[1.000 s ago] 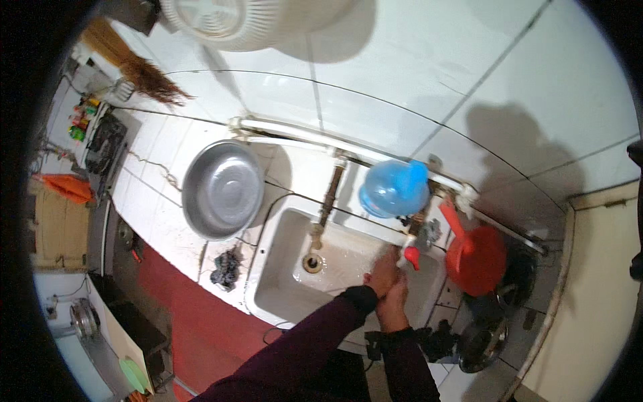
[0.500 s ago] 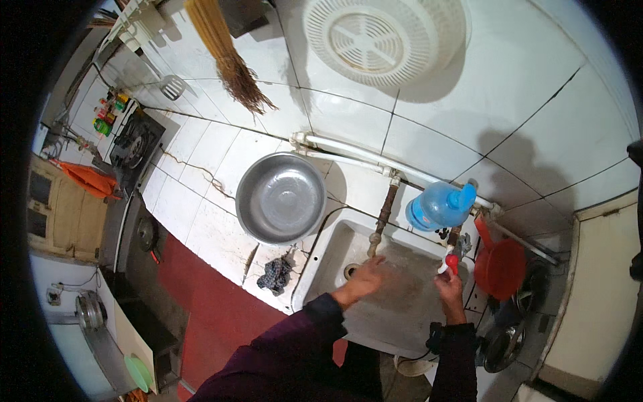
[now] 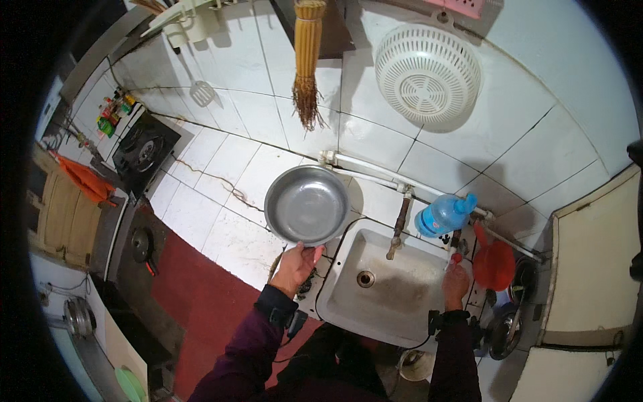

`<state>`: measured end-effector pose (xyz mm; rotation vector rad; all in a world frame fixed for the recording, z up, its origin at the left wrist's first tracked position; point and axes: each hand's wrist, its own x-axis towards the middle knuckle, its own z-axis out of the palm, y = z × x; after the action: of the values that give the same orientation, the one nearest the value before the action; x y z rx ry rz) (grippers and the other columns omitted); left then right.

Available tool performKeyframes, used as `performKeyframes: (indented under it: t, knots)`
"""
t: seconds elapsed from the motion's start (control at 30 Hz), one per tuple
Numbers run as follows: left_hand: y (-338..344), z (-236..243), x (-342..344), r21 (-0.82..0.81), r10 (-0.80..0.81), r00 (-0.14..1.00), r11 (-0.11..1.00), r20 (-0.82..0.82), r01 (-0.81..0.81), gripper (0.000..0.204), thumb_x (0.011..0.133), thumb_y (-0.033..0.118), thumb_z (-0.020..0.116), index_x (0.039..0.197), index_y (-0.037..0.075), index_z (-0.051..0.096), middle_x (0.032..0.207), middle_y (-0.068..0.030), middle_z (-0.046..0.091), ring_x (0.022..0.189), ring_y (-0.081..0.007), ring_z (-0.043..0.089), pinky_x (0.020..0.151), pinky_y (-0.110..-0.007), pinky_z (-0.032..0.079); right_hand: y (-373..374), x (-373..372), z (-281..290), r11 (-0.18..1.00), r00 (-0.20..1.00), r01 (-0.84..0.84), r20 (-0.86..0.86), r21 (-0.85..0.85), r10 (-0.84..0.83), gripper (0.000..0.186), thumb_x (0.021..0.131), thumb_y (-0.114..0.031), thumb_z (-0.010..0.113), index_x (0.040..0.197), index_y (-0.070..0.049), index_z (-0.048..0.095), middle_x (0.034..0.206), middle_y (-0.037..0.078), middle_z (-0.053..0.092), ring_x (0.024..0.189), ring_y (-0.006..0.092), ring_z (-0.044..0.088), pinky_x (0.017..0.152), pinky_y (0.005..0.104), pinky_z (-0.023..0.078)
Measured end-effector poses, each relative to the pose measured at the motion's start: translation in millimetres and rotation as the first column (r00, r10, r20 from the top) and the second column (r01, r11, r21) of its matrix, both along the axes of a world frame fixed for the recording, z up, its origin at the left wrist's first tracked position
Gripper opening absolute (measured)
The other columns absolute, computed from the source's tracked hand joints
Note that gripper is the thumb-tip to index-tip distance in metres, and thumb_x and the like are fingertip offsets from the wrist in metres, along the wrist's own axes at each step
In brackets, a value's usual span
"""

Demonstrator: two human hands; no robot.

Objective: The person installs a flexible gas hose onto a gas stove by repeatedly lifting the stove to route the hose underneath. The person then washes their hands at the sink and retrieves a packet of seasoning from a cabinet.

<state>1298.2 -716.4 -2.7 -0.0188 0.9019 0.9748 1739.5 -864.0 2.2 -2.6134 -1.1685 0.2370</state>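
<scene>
A round grey metal basin (image 3: 309, 201) sits on the white tiled counter, left of the sink. My left hand (image 3: 295, 269) grips its near rim, the thumb pointing right along the edge. Inside the basin I see only bare metal. At the right side of the white sink (image 3: 402, 315), my right hand (image 3: 456, 287) is closed at a tap with a red handle (image 3: 457, 258); the fingers partly cover it. A second tap (image 3: 395, 248) on a rusty pipe points over the sink. A dark crumpled cloth (image 3: 308, 285) lies partly hidden behind my left hand.
Behind the right tap stands a blue plastic bottle (image 3: 442, 216). A red dipper (image 3: 494, 262) is to its right. White pipes (image 3: 375, 166) run along the wall. A broom (image 3: 307, 67) and a white colander (image 3: 429, 77) hang above. A black stove (image 3: 144, 149) is at far left.
My left hand has left the sink, moving left to the basin's near rim. My right hand stays at the red-handled tap. The whole view has shifted.
</scene>
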Motion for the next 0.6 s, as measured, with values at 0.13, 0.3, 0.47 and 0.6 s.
performKeyframes:
  t: [0.13, 0.3, 0.47, 0.6]
  knots:
    - [-7, 8, -10, 0.05, -0.118, 0.982, 0.991, -0.145, 0.127, 0.041, 0.11, 0.02, 0.043, 0.138, -0.01, 0.04, 0.14, -0.0286, 0.048, 0.124, -0.041, 0.055, 0.098, -0.046, 0.058, -22, -1, 20, 0.987, 0.949, -0.155, -0.285, -0.038, 0.138, 0.063, 0.099, -0.052, 0.057, 0.119, 0.007, 0.065, 0.107, 0.029, 0.068, 0.092, 0.0455, 0.067, 0.081, 0.0515, 0.053]
    - [-69, 51, -29, -0.024, -0.112, 0.976, 0.994, -0.187, 0.11, 0.062, 0.101, 0.015, 0.059, 0.152, 0.0, 0.027, 0.14, -0.0216, 0.04, 0.127, -0.0436, 0.048, 0.097, -0.055, 0.055, -115, -15, 41, 0.823, -0.191, 0.494, -0.889, 0.278, 0.415, 0.053, 0.099, -0.041, 0.06, 0.141, -0.008, 0.054, 0.12, 0.015, 0.067, 0.105, 0.0318, 0.063, 0.101, 0.0483, 0.048]
    - [-146, 73, -89, -0.064, 0.039, 0.993, 0.997, -0.113, -0.047, 0.063, 0.098, 0.008, 0.061, 0.152, 0.005, 0.028, 0.139, -0.0185, 0.041, 0.13, -0.0427, 0.046, 0.103, -0.057, 0.052, -177, -47, -14, 0.807, 0.719, -0.546, -0.37, 0.224, 0.589, 0.047, 0.092, -0.043, 0.07, 0.124, -0.008, 0.068, 0.116, 0.019, 0.067, 0.106, 0.0336, 0.064, 0.096, 0.0474, 0.049]
    - [-186, 70, -150, -0.088, 0.14, 0.978, 0.984, -0.154, -0.155, 0.049, 0.098, 0.007, 0.062, 0.142, 0.006, 0.041, 0.137, -0.0172, 0.043, 0.131, -0.0414, 0.043, 0.102, -0.06, 0.052, -188, -78, -36, 0.757, 0.712, -0.635, -0.264, 0.152, 0.651, 0.04, 0.1, -0.037, 0.06, 0.119, -0.002, 0.066, 0.099, 0.023, 0.067, 0.091, 0.045, 0.064, 0.085, 0.0531, 0.054]
